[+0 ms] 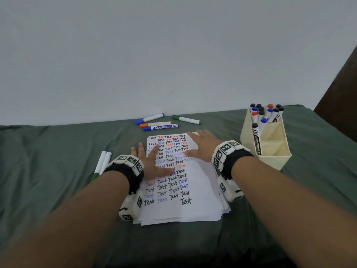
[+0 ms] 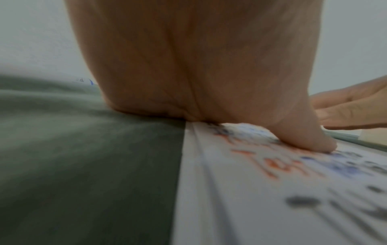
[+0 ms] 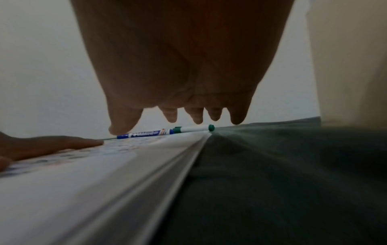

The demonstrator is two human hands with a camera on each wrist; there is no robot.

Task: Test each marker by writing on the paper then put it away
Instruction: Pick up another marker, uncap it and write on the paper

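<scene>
Both hands lie flat with fingers spread, left hand (image 1: 152,161) and right hand (image 1: 202,146) pressing the paper (image 1: 193,190) on the green-covered table (image 1: 58,161); loose markers (image 1: 158,125) beyond look light, stiff, slick; best pinched mid-barrel.

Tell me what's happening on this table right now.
A person has both hands flat on a stack of paper covered with the word "Test". The left hand and right hand hold no marker. Four markers lie beyond the paper, two more to its left, and many stand in the holder.
</scene>
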